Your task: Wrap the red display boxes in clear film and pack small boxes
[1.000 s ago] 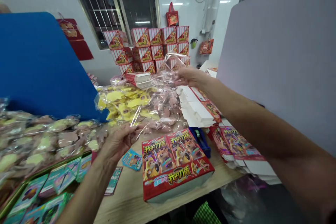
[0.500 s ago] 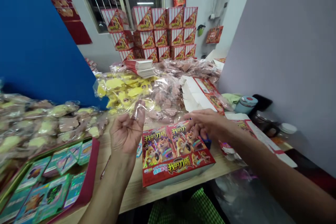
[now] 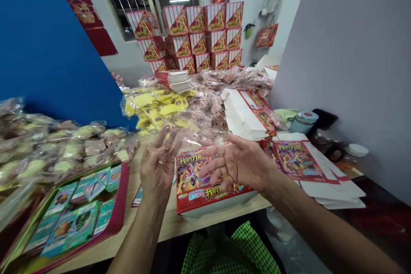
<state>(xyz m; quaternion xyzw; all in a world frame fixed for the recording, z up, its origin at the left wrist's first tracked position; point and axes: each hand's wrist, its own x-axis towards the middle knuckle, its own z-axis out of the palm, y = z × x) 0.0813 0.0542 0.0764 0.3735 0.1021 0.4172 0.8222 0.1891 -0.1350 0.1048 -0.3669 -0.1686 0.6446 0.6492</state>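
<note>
My left hand (image 3: 159, 165) is raised by the left edge of a red printed carton (image 3: 192, 210). Its fingers are spread and blurred, with the thumb near one fingertip, and no held object can be made out. Over the carton's top hovers my right hand (image 3: 239, 165), palm turned inward, fingers apart and nothing in them. The carton carries cartoon animals and yellow lettering; my right hand hides part of its top. Close to my left wrist lies a small card (image 3: 137, 197) on the wooden table (image 3: 167, 227).
Left stands a red-rimmed box (image 3: 120, 197) of teal card packs, behind it bagged plush pieces (image 3: 72, 150). Yellow bagged pieces (image 3: 157, 107) lie ahead, before stacked red cartons (image 3: 197, 43). To the right are flattened cartons (image 3: 295, 158), a lidded cup (image 3: 303, 122) and a jar (image 3: 355, 154).
My right hand has moved left from the carton's right edge, where a blue object showed, and turned its palm inward. My left hand stays raised. The view has shifted slightly.
</note>
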